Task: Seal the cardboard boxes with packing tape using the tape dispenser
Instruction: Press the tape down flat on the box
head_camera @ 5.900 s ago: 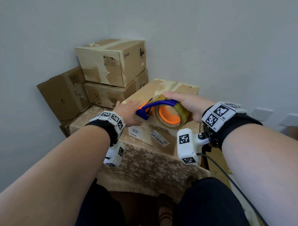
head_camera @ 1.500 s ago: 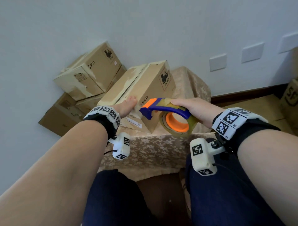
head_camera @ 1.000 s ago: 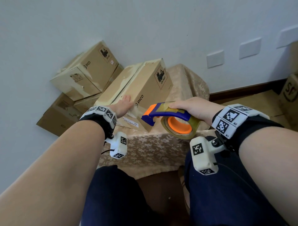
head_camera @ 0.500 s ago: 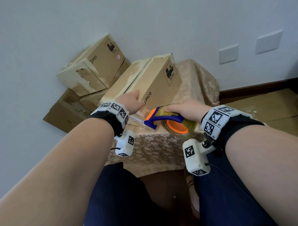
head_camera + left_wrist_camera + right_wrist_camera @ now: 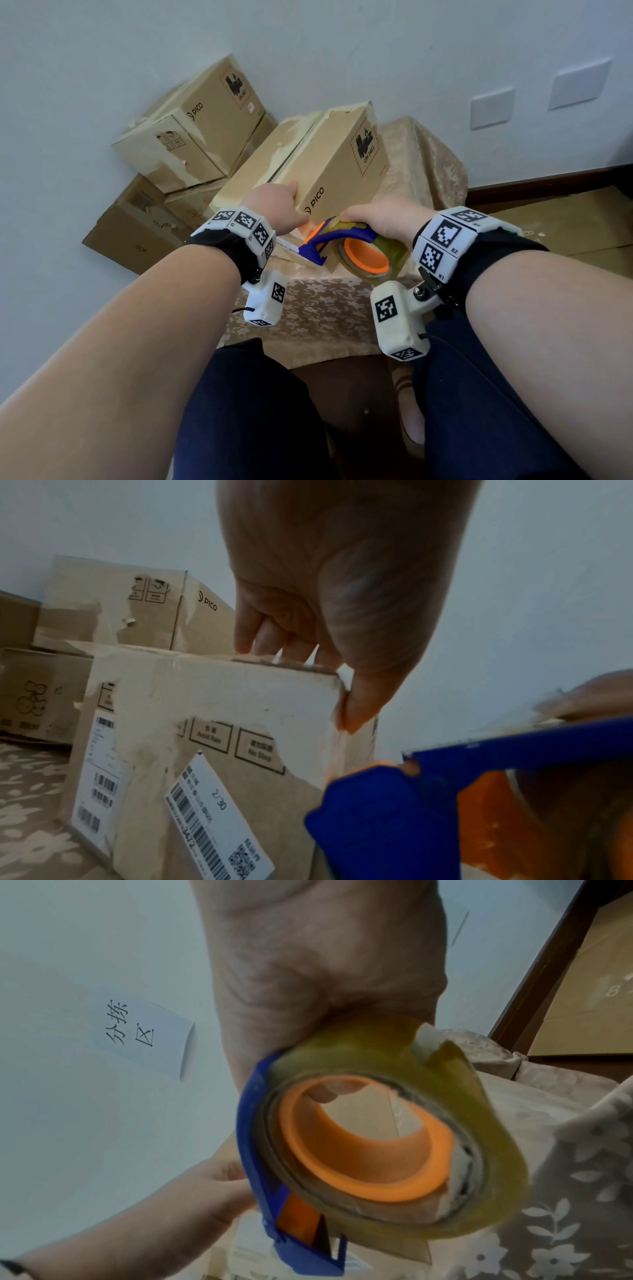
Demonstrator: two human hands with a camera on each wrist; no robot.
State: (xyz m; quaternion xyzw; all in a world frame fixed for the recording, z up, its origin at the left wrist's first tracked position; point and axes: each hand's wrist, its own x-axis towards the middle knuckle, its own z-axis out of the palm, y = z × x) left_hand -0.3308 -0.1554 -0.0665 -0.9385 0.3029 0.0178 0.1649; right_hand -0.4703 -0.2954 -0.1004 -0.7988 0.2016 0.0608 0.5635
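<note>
At frame centre, my left hand (image 5: 274,205) is now gripping the box (image 5: 318,164) corner, fingers curled over, while my right hand (image 5: 383,219) is clutching the tape dispenser (image 5: 346,246), nearing its edge

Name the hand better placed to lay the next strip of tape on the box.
Right. The right hand already grips the tape dispenser, its blue nose beside the box corner. The left hand is occupied holding the box's top edge.

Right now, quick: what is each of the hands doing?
Left hand: grips the top corner of the cardboard box, fingers over the edge, thumb on the side.
Right hand: holds the tape dispenser.
</note>
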